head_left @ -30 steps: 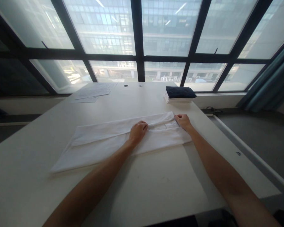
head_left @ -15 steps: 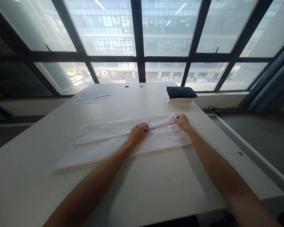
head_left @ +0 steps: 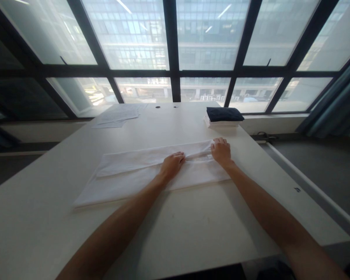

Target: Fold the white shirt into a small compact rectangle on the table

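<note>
A white cloth garment [head_left: 119, 186], folded into a long strip with one side laid over, stretches across the table in front of me. My left hand [head_left: 172, 165] rests palm down at the middle of its fold, fingers extended on the fabric. At the garment's right end, my right hand [head_left: 221, 151] lies over the far corner with its fingers laid on the cloth. Wrinkles and a small gap in the fold run between the two hands. The fingertips of the right hand are partly hidden, and the garment's exact kind cannot be made out.
The white table [head_left: 189, 229] reaches toward large dark-framed windows. At its back right stands a stack of folded cloth, dark navy cloth [head_left: 224, 114] on top of white cloth [head_left: 223, 123]. Paper sheets [head_left: 116, 116] lie at the back left. A blue curtain [head_left: 332, 103] hangs at right.
My right hand has gone from pinching the garment's right end to lying over its far corner, a little farther left. My left hand has stayed at the fold.
</note>
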Action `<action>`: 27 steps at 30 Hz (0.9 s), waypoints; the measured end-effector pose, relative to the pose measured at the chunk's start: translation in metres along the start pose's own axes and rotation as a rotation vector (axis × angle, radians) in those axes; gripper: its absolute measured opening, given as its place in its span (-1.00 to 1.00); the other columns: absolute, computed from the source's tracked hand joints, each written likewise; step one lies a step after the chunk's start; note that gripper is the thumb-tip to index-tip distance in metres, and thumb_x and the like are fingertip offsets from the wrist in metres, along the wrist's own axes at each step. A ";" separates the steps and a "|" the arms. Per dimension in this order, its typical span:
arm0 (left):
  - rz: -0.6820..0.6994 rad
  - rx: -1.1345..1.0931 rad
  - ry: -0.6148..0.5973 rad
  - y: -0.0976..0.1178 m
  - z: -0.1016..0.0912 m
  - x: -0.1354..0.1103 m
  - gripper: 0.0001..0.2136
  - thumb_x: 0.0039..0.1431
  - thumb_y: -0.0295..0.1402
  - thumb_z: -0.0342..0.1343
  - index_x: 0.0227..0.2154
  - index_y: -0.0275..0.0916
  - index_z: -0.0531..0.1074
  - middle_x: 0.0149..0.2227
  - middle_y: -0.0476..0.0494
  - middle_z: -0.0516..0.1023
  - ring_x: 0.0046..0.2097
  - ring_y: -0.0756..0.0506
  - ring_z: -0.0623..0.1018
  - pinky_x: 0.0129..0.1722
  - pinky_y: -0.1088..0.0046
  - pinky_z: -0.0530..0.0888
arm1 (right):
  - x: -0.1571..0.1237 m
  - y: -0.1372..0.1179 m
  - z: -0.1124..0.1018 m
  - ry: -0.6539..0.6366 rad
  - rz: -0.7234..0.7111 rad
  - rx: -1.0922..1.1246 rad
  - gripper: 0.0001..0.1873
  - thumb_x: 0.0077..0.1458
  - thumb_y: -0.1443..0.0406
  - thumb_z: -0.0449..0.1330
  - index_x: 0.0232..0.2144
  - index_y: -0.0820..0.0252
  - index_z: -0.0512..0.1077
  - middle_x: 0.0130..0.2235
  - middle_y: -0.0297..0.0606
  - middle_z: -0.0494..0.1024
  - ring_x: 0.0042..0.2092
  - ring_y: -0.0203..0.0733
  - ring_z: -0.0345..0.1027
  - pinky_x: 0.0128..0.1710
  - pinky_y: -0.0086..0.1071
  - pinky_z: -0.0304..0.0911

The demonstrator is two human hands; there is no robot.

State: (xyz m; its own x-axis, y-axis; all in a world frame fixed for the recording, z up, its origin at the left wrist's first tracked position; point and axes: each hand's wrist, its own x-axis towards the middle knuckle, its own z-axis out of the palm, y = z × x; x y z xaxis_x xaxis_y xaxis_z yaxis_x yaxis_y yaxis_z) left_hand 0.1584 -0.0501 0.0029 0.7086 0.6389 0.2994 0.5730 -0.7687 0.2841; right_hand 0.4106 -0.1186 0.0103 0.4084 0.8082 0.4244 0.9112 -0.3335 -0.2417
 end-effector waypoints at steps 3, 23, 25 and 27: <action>0.025 0.001 0.092 0.001 0.001 0.001 -0.70 0.46 -0.32 -0.07 -0.01 -0.20 0.57 0.17 -0.17 0.54 0.27 -0.11 0.44 0.29 0.34 0.34 | -0.011 -0.030 0.007 -0.102 -0.247 0.084 -0.51 0.39 0.24 -0.10 0.22 0.26 0.37 0.29 -0.01 0.37 0.31 -0.02 0.16 0.30 -0.17 0.04; 0.065 0.127 -0.188 0.002 0.007 -0.010 -0.46 0.44 -0.09 -0.14 0.39 -0.11 0.14 0.46 -0.18 0.08 0.47 -0.33 0.01 0.38 -0.13 0.02 | 0.006 -0.059 0.035 -0.383 -0.350 0.042 -0.37 0.44 0.15 -0.22 0.41 0.35 0.08 0.47 0.01 -0.04 0.48 0.02 -0.25 0.39 0.04 -0.23; 0.067 0.141 -0.189 0.003 0.006 -0.011 -0.45 0.43 -0.10 -0.14 0.40 -0.12 0.12 0.46 -0.18 0.08 0.47 -0.33 0.02 0.38 -0.12 0.03 | 0.009 -0.065 0.043 -0.446 -0.389 0.057 -0.35 0.44 0.09 -0.24 0.41 0.30 0.08 0.47 -0.01 -0.03 0.48 0.00 -0.23 0.39 0.06 -0.22; 0.064 0.150 -0.193 0.004 0.006 -0.011 -0.46 0.43 -0.10 -0.14 0.39 -0.14 0.14 0.45 -0.19 0.09 0.46 -0.33 0.03 0.38 -0.11 0.03 | 0.014 -0.053 0.045 -0.459 -0.332 0.023 -0.33 0.44 0.06 -0.24 0.42 0.30 0.06 0.47 0.00 -0.03 0.48 0.00 -0.23 0.40 0.07 -0.27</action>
State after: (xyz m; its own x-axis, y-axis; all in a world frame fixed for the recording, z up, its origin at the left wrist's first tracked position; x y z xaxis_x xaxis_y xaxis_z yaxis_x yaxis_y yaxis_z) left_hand 0.1552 -0.0605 -0.0049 0.8026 0.5826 0.1284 0.5692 -0.8122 0.1278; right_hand 0.3652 -0.0677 -0.0106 0.0298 0.9978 0.0591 0.9833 -0.0187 -0.1809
